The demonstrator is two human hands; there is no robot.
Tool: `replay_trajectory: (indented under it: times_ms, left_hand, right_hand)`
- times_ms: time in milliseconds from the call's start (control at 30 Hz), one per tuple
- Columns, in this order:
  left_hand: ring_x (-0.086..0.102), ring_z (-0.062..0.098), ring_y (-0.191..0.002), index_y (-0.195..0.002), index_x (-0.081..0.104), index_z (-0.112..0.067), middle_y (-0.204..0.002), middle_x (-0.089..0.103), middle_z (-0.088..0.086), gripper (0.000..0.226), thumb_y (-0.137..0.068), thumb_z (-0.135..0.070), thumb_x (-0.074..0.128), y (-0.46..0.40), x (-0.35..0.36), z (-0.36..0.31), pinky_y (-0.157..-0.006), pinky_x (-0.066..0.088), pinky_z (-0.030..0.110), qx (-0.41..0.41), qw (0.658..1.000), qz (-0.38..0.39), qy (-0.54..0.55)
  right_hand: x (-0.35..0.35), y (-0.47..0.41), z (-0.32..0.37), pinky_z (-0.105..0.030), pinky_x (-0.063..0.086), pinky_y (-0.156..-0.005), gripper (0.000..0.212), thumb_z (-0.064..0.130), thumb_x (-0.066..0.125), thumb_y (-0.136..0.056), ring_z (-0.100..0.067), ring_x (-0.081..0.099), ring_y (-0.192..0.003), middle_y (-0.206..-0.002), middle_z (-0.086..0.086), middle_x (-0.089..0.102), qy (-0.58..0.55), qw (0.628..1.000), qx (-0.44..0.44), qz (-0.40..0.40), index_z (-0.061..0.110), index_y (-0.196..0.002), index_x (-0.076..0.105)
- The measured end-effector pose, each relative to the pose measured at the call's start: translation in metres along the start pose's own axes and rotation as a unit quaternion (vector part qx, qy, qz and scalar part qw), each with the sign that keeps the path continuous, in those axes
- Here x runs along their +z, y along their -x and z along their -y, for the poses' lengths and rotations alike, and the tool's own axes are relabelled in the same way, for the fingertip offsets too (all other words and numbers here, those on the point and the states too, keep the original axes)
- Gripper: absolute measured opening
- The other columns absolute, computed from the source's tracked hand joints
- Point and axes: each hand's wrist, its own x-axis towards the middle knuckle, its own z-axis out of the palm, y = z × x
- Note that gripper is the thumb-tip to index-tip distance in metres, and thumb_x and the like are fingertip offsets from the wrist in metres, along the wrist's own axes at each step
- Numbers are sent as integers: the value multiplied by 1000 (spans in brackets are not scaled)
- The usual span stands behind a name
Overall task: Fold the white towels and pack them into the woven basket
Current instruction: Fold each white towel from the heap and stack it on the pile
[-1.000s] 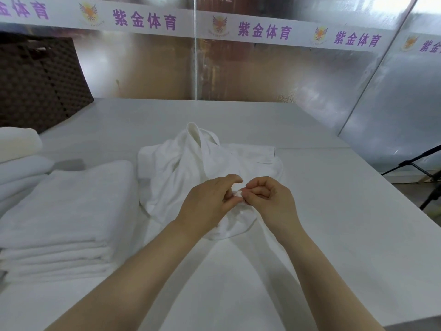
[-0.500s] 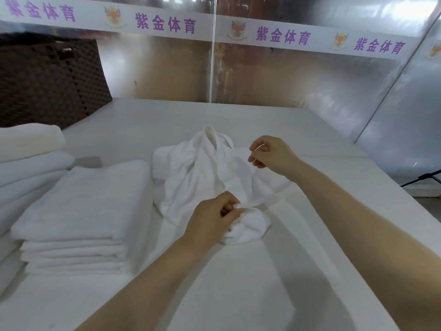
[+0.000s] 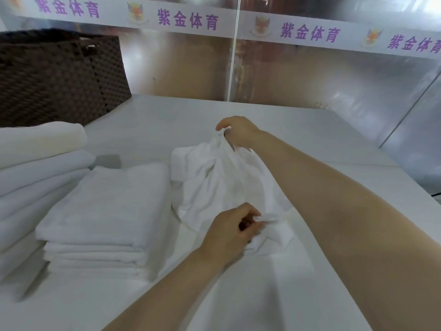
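Note:
A crumpled white towel [image 3: 214, 185] lies in the middle of the white table [image 3: 310, 295]. My left hand [image 3: 229, 230] pinches its near edge close to the table. My right hand [image 3: 236, 130] has reached to the far side and pinches the towel's raised top fold. A stack of folded white towels [image 3: 105, 211] sits to the left of the loose one. The dark brown woven basket [image 3: 59, 75] stands at the back left corner; its inside is hidden.
More white towels [image 3: 35, 163] are piled at the far left edge, partly cut off by the frame. A shiny metallic wall with a printed banner [image 3: 310, 32] closes the far side. The table's right edge [image 3: 427, 201] drops off near a dark cable.
My right hand left the near edge, where both hands met, and moved away to the towel's far top fold, which it now pinches. My left hand kept its grip on the near edge.

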Motion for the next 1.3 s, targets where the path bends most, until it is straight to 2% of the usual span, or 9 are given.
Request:
replay_trajectory:
  times_ms: [133, 400, 567, 700, 800, 933, 1033, 1167, 1300]
  left_hand:
    - [62, 5, -73, -93, 63, -30, -83, 66, -17, 10, -89, -37, 67, -1, -3, 1, -71, 51, 25, 6, 1000, 5, -16]
    - [60, 5, -76, -97, 64, -26, -80, 66, -13, 8, -92, -32, 61, -2, -24, -13, -72, 48, 21, 61, 994, 13, -87]
    - [62, 3, -88, -105, 64, -29, -93, 68, -15, 12, -93, -30, 61, -8, -50, -20, -79, 48, 20, 115, 980, -15, -159]
    - [61, 6, -80, -88, 60, -31, -79, 63, -15, 18, -84, -48, 63, -13, -67, -42, -69, 47, 19, 156, 973, -22, -169]
    - [57, 7, -67, -77, 57, -28, -68, 60, -12, 27, -84, -53, 64, -27, -78, -59, -60, 43, 18, 161, 956, -63, -236]
    - [50, 6, -60, -80, 57, -25, -63, 53, -9, 14, -91, -31, 64, -50, -111, -81, -55, 33, 14, 180, 921, -98, -330]
    - [48, 8, -65, -92, 58, -26, -74, 59, -9, 3, -93, -27, 61, -64, -135, -93, -59, 36, 23, 182, 903, -70, -383]
    - [59, 21, -91, -123, 55, -22, -103, 67, -1, 26, -98, -30, 54, -76, -154, -103, -78, 46, 32, 172, 884, -71, -428]
    - [62, 22, -98, -117, 64, -18, -109, 69, -1, 24, -99, -30, 53, -87, -176, -100, -84, 47, 36, 168, 866, -75, -465]
  right_hand:
    - [-15, 0, 5, -28, 46, -92, 30, 4, 51, -86, -18, 58, -111, -115, 1, 67, 74, 997, -26, 1, 18, -98, 75]
    - [-102, 26, -32, -39, 57, -82, 16, 2, 64, -73, -27, 65, -94, -96, -5, 68, 164, 978, 115, -62, 12, -84, 69]
    - [-145, 68, -50, -24, 35, -55, 21, -8, 54, -80, -22, 49, -84, -95, -6, 56, 138, 971, 122, -150, 10, -91, 59]
    - [-166, 99, -59, -29, 33, -56, 25, -14, 44, -74, -25, 45, -72, -91, -13, 57, 127, 972, 82, -183, 5, -87, 53]
    - [-179, 115, -62, -29, 35, -62, 22, -17, 44, -70, -35, 52, -79, -83, -14, 61, 147, 980, 12, -137, 2, -73, 54]
    - [-199, 137, -64, -28, 45, -68, 38, -9, 49, -78, -20, 56, -84, -81, 8, 63, 186, 981, 39, -48, 23, -64, 62]
    - [-202, 151, -59, -26, 46, -66, 36, -5, 52, -81, -17, 54, -85, -89, 7, 62, 205, 977, 56, 11, 28, -69, 60]
    - [-186, 168, -60, -24, 43, -62, 28, 1, 55, -80, -18, 53, -81, -87, 9, 56, 202, 972, 85, 87, 29, -79, 55]
    - [-161, 193, -58, -25, 55, -68, 20, 9, 63, -86, -16, 61, -74, -92, 2, 59, 53, 974, 130, 180, 17, -103, 59]
